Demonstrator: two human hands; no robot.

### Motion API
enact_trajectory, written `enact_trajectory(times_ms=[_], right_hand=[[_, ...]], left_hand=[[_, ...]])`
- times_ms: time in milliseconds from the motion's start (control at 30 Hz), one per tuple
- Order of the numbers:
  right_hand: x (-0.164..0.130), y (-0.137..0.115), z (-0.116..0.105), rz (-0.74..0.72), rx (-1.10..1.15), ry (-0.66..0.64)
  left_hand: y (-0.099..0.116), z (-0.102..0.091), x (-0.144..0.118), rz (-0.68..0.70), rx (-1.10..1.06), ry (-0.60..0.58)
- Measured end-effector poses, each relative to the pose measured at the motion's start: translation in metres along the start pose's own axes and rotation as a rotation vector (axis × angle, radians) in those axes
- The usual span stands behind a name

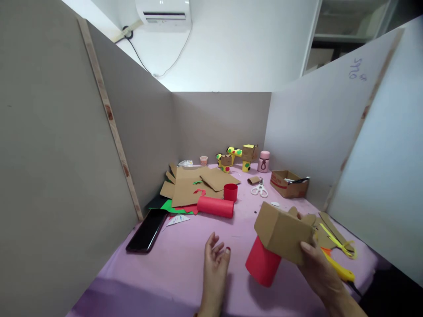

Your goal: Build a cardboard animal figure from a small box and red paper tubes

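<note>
My right hand [312,259] grips a folded cardboard box [287,231] by its right end, thumb on the near face. Under the box a short red paper tube [263,263] slants down, apparently joined to it; the joint is hidden. Rounded cardboard tabs stick up at the box's far end. To the left, my left hand [216,255] is empty, fingers apart and slightly curled, above the purple tablecloth [185,273]. Beyond it lies a long red roll [215,207], with a small red cup-like tube [230,192] standing behind.
A phone [147,231] lies left, near cardboard sheets [188,187]. White scissors [259,189] and an open box [289,185] are farther right. A yellow glue gun [340,267] lies beside my right wrist. Yellow spotted paper figures [246,158] and a pink bottle [263,161] stand at the back.
</note>
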State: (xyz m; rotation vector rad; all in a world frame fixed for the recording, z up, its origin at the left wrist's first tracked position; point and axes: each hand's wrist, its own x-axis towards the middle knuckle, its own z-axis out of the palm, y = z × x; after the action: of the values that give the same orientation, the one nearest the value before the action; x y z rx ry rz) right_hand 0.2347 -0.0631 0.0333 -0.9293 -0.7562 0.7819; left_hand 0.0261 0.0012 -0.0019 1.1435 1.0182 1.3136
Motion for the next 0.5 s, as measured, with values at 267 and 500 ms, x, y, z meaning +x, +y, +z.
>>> enact_trajectory(times_ms=[267,500], right_hand=[[0.009,0.030,-0.072,0.093,0.080,0.099],[0.004,0.030,-0.079,0.219,0.100,0.130]], left_hand=[[0.021,-0.026,0.050,0.068,0.076,0.234],[0.023,-0.030,0.103,0.161,0.204,0.275]])
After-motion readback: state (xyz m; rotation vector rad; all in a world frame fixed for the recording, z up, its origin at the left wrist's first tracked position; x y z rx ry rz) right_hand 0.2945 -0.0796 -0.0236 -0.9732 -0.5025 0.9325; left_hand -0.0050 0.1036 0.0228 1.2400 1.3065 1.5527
